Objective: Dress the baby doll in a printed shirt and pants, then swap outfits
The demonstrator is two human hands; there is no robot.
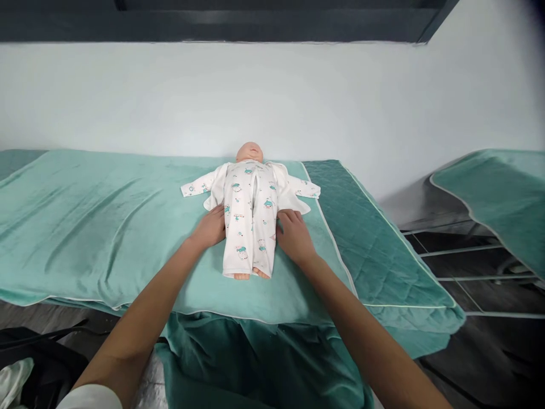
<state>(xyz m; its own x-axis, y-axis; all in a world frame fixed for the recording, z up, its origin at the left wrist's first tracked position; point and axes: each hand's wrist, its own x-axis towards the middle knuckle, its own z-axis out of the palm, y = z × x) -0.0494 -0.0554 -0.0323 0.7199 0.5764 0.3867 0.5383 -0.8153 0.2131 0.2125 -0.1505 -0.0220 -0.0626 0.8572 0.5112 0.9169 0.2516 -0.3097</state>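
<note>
Perhaps risking a snag at the near hems of the trousers (pixel 239 233), by tugging across the bare toes of the doll (pixel 249 152). Holding the left hand (pixel 210 227) and right hand (pixel 294 234) apart, along opposite trouser edges; not being able to tell whether pinching cloth. Perhaps risking twisting the doll by pulling unevenly. Seeing thin, printed white fabric in straight tubular legs, then a wide-spreading shirt (pixel 293 200); finding the doll lying on its back on the velvety, creased bedspread (pixel 93 227), with smooth, round head toward the flat white wall (pixel 298 96).
</note>
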